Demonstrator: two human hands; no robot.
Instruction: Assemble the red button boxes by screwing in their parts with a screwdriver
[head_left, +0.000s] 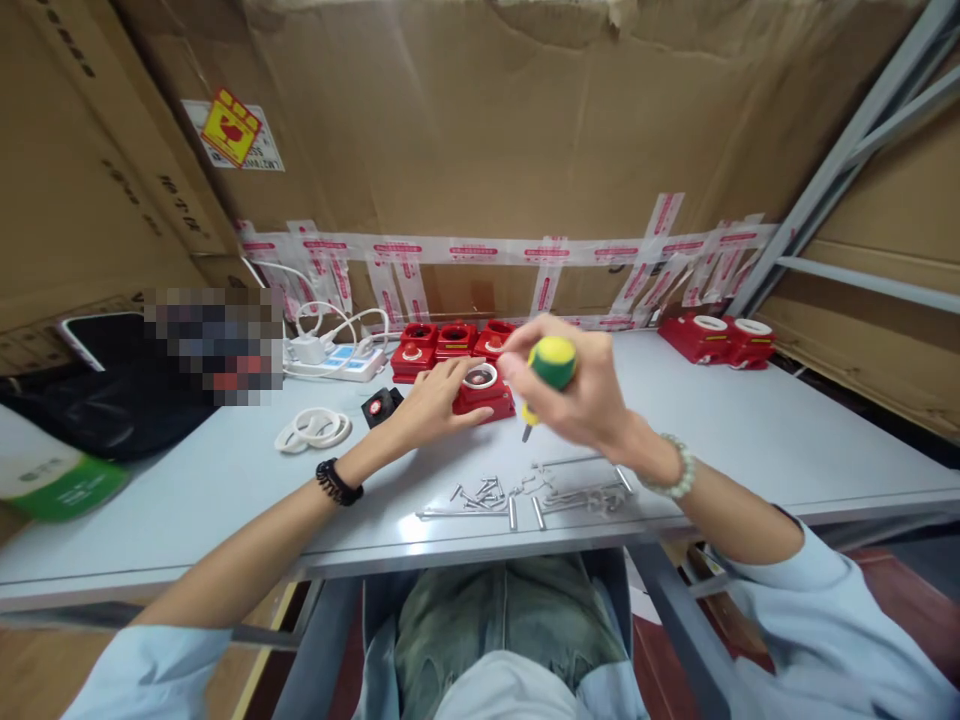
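Note:
My left hand (435, 405) grips a red box-shaped housing (493, 404) on the table, its thumb along the front and its fingers over the left side. A white ring (480, 376) surrounds the round opening on top of this housing. In my right hand (596, 390) is a screwdriver (553, 364) with a yellow and green handle. Its tip points down, beside the housing on the right and apart from it. Small screws (484, 493) and thin metal rods and pins (577, 497) lie loose on the table in front of both hands.
Several red housings (455, 340) stand behind my left hand; more red housings (716, 342) sit at the back right. Leftward are a black block (381, 407), white rings (313, 430), a power strip (352, 363) and a green-white packet (64, 487). Cardboard (480, 130) walls the back.

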